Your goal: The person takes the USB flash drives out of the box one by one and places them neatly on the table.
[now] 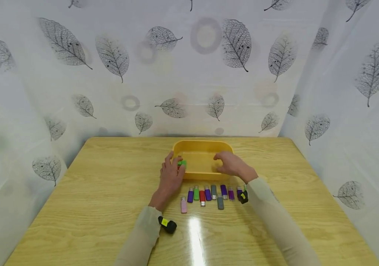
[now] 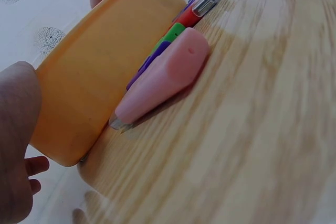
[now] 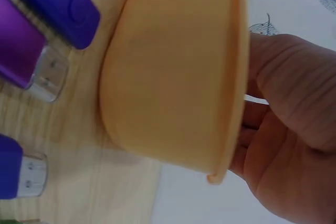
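A yellow plastic tray (image 1: 206,176) stands near the back edge of the table. My left hand (image 1: 171,177) is at its left end, fingers spread and partly outside the wall, the thumb over the front rim. Beside that thumb, green and red pieces (image 1: 183,163) lie inside the tray, partly hidden by the hand. My right hand (image 1: 232,164) reaches over the right end, thumb and forefinger apart above the tray floor with nothing between them. In front of the tray lie several USB sticks, among them a pink one (image 1: 184,205), a red one (image 1: 202,197) and a green one (image 1: 196,193).
More sticks lie in the uneven row: a grey one (image 1: 220,202), a purple one (image 1: 231,194) and several violet ones. One violet stick (image 1: 239,192) is partly hidden by the right wrist camera (image 1: 243,197). A leaf-patterned curtain (image 1: 189,74) surrounds the back and sides of the wooden table (image 1: 109,207).
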Available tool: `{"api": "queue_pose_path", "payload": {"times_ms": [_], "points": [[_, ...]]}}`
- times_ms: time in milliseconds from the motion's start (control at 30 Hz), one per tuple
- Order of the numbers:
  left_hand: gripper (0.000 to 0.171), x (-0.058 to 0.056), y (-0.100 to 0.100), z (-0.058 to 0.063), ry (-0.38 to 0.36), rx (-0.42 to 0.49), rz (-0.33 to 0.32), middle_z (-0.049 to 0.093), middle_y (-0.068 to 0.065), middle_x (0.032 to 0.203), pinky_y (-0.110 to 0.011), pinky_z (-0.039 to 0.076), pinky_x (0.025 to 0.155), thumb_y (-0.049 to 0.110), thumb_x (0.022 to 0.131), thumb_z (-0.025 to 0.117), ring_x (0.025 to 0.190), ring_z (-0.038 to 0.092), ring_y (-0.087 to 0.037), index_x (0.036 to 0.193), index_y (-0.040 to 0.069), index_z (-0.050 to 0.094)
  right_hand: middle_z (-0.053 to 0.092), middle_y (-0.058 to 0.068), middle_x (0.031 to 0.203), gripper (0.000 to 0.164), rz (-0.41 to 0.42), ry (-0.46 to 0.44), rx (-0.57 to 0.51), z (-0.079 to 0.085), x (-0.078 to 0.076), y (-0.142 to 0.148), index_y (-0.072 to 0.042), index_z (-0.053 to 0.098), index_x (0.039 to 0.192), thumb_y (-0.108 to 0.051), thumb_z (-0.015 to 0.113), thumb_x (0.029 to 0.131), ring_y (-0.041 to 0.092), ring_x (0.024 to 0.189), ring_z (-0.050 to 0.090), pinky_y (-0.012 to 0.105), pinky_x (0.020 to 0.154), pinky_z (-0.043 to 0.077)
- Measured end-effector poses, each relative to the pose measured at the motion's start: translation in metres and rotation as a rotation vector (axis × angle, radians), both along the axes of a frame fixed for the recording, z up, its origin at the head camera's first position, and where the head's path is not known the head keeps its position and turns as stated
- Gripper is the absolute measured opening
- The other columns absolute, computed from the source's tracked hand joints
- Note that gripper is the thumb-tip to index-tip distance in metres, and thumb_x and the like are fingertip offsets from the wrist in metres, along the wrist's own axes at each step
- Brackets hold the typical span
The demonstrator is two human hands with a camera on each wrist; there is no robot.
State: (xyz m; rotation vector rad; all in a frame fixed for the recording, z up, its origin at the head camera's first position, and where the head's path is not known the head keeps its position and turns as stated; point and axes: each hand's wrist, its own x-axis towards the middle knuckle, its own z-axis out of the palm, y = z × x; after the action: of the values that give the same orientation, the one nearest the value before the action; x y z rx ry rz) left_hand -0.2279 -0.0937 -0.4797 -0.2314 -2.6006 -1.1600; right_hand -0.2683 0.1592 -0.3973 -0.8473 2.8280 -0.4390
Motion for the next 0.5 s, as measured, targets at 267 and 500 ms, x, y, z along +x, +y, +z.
{"api": "queue_pose_path", "payload": {"times_ms": [267, 500], "points": [[0.042, -0.004, -0.001, 0.0, 0.015, -0.015, 0.008, 0.023, -0.018, 0.158, -0.059, 0.032, 0.103, 0.03, 0.099, 0.044, 0.126, 0.038, -0.043, 0.132, 0.005, 0.055, 0.06, 0.023, 0.13, 0.043, -0.031, -0.019, -0.016, -0.014, -0.015, 0.002, 0.007, 0.059, 0.129, -0.013, 0.067, 0.092, 0.041, 0.123, 0.054, 0.051, 0.104, 0.043], [0.042, -0.001, 0.0, 0.0, -0.016, -0.015, 0.006, 0.022, -0.017, 0.159, -0.059, 0.031, 0.105, 0.031, 0.1, 0.043, 0.127, 0.037, -0.043, 0.133, 0.006, 0.054, 0.06, 0.019, 0.131, 0.052, -0.056, -0.004, -0.001, -0.026, -0.023, 0.002, 0.002, 0.06, 0.13, -0.025, 0.074, 0.088, 0.038, 0.123, 0.055, 0.051, 0.102, 0.044]]}}
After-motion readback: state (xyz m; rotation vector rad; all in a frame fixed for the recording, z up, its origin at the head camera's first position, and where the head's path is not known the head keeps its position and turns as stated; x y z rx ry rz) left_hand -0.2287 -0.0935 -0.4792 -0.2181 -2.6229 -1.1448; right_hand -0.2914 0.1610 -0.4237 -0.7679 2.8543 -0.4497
